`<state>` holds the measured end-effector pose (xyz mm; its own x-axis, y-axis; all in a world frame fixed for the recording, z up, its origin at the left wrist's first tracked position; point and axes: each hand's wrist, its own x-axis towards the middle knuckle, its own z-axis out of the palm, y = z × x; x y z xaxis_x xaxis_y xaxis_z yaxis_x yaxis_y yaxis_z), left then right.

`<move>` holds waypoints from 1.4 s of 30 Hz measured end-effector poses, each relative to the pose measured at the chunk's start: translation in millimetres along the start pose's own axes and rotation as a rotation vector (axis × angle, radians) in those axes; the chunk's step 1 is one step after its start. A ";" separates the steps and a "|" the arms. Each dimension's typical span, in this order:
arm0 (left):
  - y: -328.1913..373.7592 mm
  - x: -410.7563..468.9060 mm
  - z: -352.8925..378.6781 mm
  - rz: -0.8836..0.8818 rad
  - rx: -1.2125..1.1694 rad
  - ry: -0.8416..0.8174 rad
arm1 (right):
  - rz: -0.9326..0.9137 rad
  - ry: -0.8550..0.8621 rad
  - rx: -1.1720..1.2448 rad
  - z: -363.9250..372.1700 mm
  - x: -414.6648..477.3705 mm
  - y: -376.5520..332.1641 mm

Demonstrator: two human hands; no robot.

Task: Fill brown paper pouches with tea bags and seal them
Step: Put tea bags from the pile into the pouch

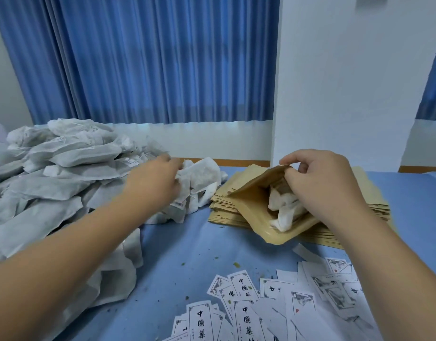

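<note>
Right hand (320,183) fingers pinching open brown paper pouch (258,193) mouth, crumpled white tea bags (283,210) inside, left hand (155,178) fingers gripping gauzy tea bags (199,178) beside the heap, blue bench (187,242).

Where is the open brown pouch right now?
In the head view, right of centre, the open brown pouch rests on the stack of flat pouches, its upper lip pinched by the right hand, right of the tea bags the left hand grips.

1. I see one brown pouch (251,185), tilted on the stack (226,207) of flat pouches, mouth open, with white tea bags (283,210) inside.
2. A big pile (52,173) of tea bags lies left; some crumpled ones (202,178) just beside the stack.
</note>
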<state>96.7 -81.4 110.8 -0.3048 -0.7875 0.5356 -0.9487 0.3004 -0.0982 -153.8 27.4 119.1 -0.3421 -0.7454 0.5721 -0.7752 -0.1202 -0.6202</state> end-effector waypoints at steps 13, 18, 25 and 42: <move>-53.5 28.9 54.4 -0.092 0.154 -0.028 | -0.019 -0.028 -0.007 4.2 0.5 5.2; -40.7 13.4 31.1 -0.091 -0.360 0.244 | -0.023 -0.034 -0.012 3.3 -0.1 3.0; 8.5 -10.7 -18.3 -0.306 -1.086 0.211 | -0.012 -0.041 -0.035 0.7 -0.9 1.0; 125.4 -68.8 -27.5 0.179 -0.873 0.307 | -0.029 0.006 0.029 1.9 1.5 1.9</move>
<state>1.0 25.2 84.7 -0.2864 -0.5515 0.7834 -0.4536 0.7983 0.3962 -154.8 24.8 117.7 -0.3231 -0.7373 0.5933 -0.7690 -0.1609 -0.6187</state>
